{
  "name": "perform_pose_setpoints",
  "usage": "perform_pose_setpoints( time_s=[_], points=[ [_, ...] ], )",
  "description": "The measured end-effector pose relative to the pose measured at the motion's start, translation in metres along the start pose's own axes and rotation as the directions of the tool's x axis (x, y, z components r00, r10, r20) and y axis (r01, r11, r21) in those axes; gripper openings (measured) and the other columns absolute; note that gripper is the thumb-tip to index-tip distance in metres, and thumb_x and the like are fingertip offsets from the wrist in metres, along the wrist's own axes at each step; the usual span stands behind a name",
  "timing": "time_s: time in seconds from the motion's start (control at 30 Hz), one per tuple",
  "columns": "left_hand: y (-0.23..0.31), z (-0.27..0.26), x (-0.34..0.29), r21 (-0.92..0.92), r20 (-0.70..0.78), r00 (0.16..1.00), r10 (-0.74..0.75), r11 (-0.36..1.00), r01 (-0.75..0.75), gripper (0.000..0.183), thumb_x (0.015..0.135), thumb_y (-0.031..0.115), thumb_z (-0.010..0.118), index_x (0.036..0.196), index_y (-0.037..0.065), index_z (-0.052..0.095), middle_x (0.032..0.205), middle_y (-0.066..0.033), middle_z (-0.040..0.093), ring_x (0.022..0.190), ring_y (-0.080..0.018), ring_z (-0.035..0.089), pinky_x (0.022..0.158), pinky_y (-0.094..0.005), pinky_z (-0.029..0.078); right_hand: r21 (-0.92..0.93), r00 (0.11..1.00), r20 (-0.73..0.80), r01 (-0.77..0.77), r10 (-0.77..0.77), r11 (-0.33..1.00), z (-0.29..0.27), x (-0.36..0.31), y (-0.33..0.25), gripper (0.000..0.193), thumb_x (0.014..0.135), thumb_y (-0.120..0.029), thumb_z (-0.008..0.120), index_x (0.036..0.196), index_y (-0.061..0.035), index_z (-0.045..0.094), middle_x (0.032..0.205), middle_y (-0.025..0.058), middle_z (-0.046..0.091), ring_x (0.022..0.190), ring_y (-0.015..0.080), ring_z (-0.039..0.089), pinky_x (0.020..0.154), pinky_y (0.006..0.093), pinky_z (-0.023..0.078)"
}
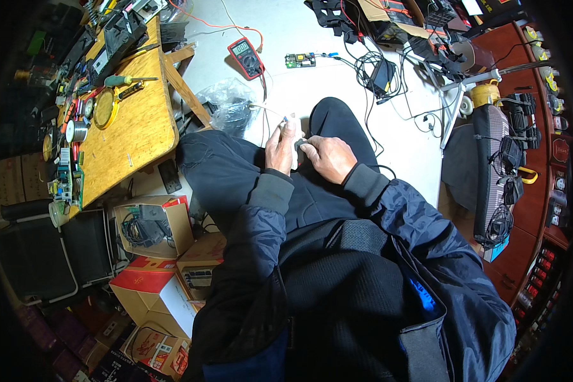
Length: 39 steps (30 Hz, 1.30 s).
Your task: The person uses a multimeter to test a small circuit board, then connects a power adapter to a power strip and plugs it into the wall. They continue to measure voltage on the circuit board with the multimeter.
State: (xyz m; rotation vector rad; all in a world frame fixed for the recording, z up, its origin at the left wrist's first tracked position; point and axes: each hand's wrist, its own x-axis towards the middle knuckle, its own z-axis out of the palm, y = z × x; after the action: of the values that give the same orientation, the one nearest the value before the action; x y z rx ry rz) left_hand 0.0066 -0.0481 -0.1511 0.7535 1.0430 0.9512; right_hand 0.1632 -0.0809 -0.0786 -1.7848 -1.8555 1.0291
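Observation:
Above my lap, my left hand (279,150) is closed, its fingertips pinching the end of a white cable (265,109). A tiny blue bit shows at those fingertips. My right hand (330,158) is closed close beside it, thumb and fingers on a small dark piece (300,145). What exactly this piece is, and whether it joins the cable, is hidden between the hands. Beyond them on the white tabletop (286,86) lie a red multimeter (246,58) with leads and a small green circuit board (300,60) wired to a blue connector.
A clear plastic bag (228,109) lies left of my hands. The yellow wooden bench (130,127) at left carries a green-handled screwdriver (122,81), tape and solder spools. Coiled black cables (374,73) lie at far right. Open cardboard boxes (151,224) stand at lower left.

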Motion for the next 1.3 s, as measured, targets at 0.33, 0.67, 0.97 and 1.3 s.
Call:
perform_pose_setpoints(
  time_s=[0.33,0.67,0.97,1.3],
  points=[
    [-0.0018,0.0004,-0.0002,-0.072,-0.031,0.999,-0.019,0.997,0.017,0.064,0.105,0.052,0.06,0.144,0.0,0.058,0.107,-0.0109,0.068,0.094,-0.0166,0.063,0.086,-0.0301,0.051,-0.034,1.0,0.014,-0.006,0.007,0.999,-0.0007,-0.0005,-0.0035,0.036,0.103,-0.032,0.057,0.096,0.0004,0.072,0.084,0.0256,0.071,0.082,0.045,0.07,0.076,0.0534,0.055],
    [0.0029,0.0006,-0.001,-0.034,0.0,0.999,-0.04,0.999,0.04,0.064,0.104,0.051,0.061,0.143,0.0,0.059,0.105,-0.0103,0.067,0.091,-0.0157,0.062,0.083,-0.0299,0.051,-0.037,0.999,0.043,0.004,-0.002,0.999,-0.001,0.0005,-0.0018,0.036,0.102,-0.031,0.058,0.095,0.0014,0.072,0.083,0.0259,0.071,0.082,0.0447,0.07,0.076,0.053,0.055],
    [0.0002,0.0011,0.0002,-0.127,-0.017,0.999,-0.036,0.991,0.033,0.065,0.104,0.051,0.062,0.142,-0.001,0.059,0.101,-0.0101,0.067,0.089,-0.0161,0.061,0.081,-0.0296,0.05,-0.032,1.0,0.017,0.001,-0.001,0.999,-0.0016,0.0009,-0.0048,0.035,0.102,-0.031,0.059,0.093,0.0011,0.072,0.082,0.0261,0.071,0.08,0.0447,0.07,0.075,0.0533,0.055],
    [0.0026,-0.0022,0.0001,-0.032,-0.008,0.999,-0.049,0.998,0.049,0.066,0.102,0.052,0.064,0.144,0.0,0.059,0.105,-0.0102,0.067,0.092,-0.0157,0.061,0.083,-0.0294,0.05,-0.029,0.998,0.06,-0.006,0.008,1.0,-0.0019,0.0011,-0.0037,0.034,0.102,-0.03,0.06,0.099,0.0018,0.073,0.084,0.0266,0.071,0.082,0.0455,0.069,0.075,0.0518,0.055]
  ],
)
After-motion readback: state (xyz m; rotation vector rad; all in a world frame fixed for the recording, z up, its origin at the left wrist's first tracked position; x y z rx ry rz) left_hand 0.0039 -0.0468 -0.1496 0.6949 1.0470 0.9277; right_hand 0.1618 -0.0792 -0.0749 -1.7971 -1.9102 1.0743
